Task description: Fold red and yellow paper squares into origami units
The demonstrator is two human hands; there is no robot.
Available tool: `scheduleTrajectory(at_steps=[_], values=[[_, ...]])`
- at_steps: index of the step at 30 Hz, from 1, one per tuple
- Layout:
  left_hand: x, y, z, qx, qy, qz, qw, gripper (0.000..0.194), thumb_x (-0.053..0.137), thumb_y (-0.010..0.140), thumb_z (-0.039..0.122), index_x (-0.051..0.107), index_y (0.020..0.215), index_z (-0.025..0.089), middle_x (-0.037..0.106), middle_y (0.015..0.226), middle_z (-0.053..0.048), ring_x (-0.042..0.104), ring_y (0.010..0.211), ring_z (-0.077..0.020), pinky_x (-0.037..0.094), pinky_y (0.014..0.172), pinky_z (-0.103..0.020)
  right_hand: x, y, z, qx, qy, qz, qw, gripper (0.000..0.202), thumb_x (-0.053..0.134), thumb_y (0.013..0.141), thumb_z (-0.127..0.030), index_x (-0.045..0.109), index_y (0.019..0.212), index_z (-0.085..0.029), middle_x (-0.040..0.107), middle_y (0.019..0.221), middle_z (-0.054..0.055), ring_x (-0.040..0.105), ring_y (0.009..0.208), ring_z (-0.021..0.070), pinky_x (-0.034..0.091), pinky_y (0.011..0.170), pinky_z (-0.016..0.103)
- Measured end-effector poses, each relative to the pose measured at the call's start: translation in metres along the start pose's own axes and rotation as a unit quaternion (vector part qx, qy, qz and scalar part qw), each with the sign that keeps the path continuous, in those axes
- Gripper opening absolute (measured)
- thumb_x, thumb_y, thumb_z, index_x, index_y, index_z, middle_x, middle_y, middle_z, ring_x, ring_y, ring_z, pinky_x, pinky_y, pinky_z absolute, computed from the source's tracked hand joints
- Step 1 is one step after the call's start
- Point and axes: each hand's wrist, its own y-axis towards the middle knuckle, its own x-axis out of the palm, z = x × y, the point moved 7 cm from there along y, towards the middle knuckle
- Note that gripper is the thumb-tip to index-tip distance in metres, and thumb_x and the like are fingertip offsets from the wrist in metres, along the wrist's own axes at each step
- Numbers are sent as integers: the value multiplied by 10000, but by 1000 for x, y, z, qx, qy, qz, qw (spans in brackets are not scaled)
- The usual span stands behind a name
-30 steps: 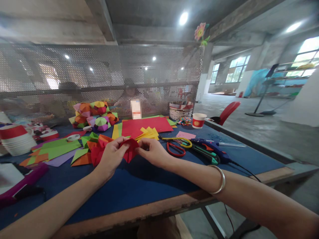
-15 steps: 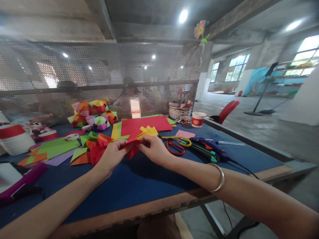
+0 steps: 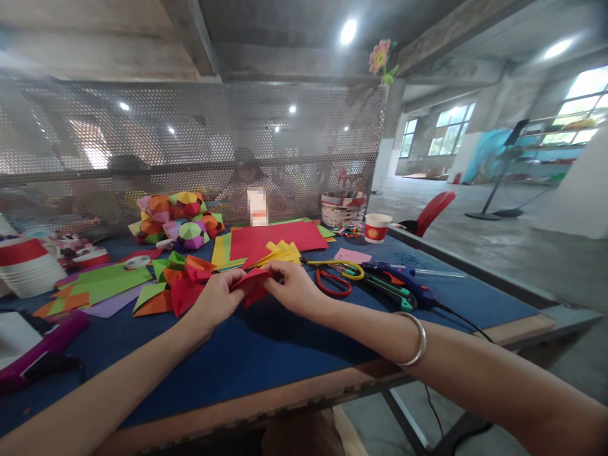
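Note:
Both my hands pinch a small folded red paper (image 3: 254, 285) above the near middle of the blue table (image 3: 228, 373). My left hand (image 3: 221, 294) grips its left side; my right hand (image 3: 289, 285) grips its right side, a silver bangle (image 3: 420, 339) on that wrist. Left of my left hand lie folded pieces in red (image 3: 183, 294), orange and green. Behind my fingers are folded yellow strips (image 3: 284, 251) and a stack topped by red sheets (image 3: 289, 235). Scissors (image 3: 335, 278) with red and yellow handles rest just right of my right hand.
A green-ended cutter (image 3: 394, 292) and a blue glue gun (image 3: 403, 278) with a cord lie at right. Further back stand a paper cup (image 3: 377, 228) and a woven basket (image 3: 342, 209). At left are paper balls (image 3: 192, 234), stacked cups (image 3: 31, 266) and a purple tape dispenser (image 3: 52, 342). People sit behind the mesh screen.
The red paper has turned between my fingers and shows a broader, flatter face. My hands have hardly shifted.

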Motion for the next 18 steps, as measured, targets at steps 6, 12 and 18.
scheduleTrajectory(at_steps=[6, 12, 18], values=[[4, 2, -7, -18, -7, -36, 999, 327, 841, 545, 448, 728, 668, 167, 689, 627, -29, 558, 572, -157, 422, 579, -268, -4, 3, 3, -11, 0, 19, 1000, 140, 572, 865, -167, 602, 734, -205, 574, 686, -20, 518, 674, 162, 410, 661, 293], [0, 2, -7, -8, 5, -24, 1000, 326, 854, 561, 466, 704, 641, 188, 673, 599, -18, 534, 574, -164, 401, 574, -271, -4, 5, 7, -10, 6, 22, 1000, 134, 576, 871, -166, 633, 760, -216, 598, 708, -9, 550, 707, 180, 456, 711, 314], [4, 2, -7, -14, 6, -38, 999, 344, 838, 577, 502, 730, 655, 185, 675, 582, -24, 547, 539, -162, 420, 554, -273, -7, 5, 10, -5, 1, 34, 999, 137, 593, 876, -178, 663, 764, -212, 630, 730, 5, 544, 703, 184, 453, 696, 319]])
